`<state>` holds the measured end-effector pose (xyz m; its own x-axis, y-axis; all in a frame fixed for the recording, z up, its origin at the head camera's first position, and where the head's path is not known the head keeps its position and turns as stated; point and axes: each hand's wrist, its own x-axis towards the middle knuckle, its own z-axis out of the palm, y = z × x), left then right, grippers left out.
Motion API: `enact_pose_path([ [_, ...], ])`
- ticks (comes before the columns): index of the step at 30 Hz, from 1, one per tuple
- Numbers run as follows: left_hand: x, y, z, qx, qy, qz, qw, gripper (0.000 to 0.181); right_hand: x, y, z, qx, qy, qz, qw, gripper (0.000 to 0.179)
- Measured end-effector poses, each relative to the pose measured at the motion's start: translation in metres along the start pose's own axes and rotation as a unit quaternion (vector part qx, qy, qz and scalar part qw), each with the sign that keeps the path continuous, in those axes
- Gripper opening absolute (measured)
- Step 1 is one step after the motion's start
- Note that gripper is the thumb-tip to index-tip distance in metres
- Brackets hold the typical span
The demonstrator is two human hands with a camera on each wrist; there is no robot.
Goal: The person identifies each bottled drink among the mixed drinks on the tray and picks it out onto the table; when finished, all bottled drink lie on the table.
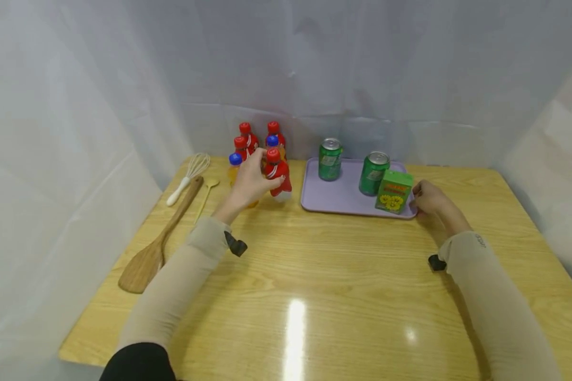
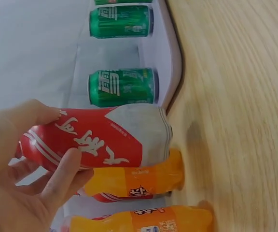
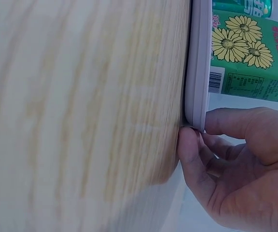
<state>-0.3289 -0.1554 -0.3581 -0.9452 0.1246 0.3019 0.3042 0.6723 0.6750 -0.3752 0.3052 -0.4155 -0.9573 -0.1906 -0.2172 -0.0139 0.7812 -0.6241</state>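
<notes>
My left hand [image 1: 252, 182] grips a red-labelled cola bottle [image 2: 90, 137] around its upper part, thumb on one side and fingers on the other. Its base seems slightly off the table, left of the lilac tray [image 1: 333, 203]. At that tray's front right corner, my right hand [image 3: 250, 164] pinches the rim between thumb and fingers. Two green cans [image 1: 330, 160] and a green drink carton [image 1: 393, 191] with yellow flowers stand on the tray, the carton nearest the right hand. Behind the left hand are several red-capped cola bottles [image 1: 274, 129] and blue-capped orange soda bottles [image 2: 168, 220], partly hidden.
On the table's left side lie a white-handled whisk [image 1: 188, 179], a yellow spoon [image 1: 207, 196] and a long wooden spatula [image 1: 148, 262]. A pale sheet [image 1: 286, 63] hangs behind the wooden table [image 1: 343, 275].
</notes>
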Motion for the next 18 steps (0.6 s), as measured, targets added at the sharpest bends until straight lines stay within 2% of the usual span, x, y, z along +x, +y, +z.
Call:
enact_pose_path([
  [6,0.0011,-0.0027,0.0031,0.036,-0.002,-0.019,0.9992,0.06,-0.0012,0.0014,-0.0007,0.004,-0.006,0.01,0.9999,0.046],
  [10,0.0007,-0.0054,0.0045,0.056,-0.012,-0.031,0.9979,0.059,-0.001,0.0024,-0.0004,-0.002,0.002,0.001,1.0,0.045],
  [18,-0.0007,-0.0093,0.0076,0.063,-0.025,-0.048,0.9966,0.062,-0.0013,0.0036,0.0013,-0.017,0.015,-0.006,0.9997,0.046],
])
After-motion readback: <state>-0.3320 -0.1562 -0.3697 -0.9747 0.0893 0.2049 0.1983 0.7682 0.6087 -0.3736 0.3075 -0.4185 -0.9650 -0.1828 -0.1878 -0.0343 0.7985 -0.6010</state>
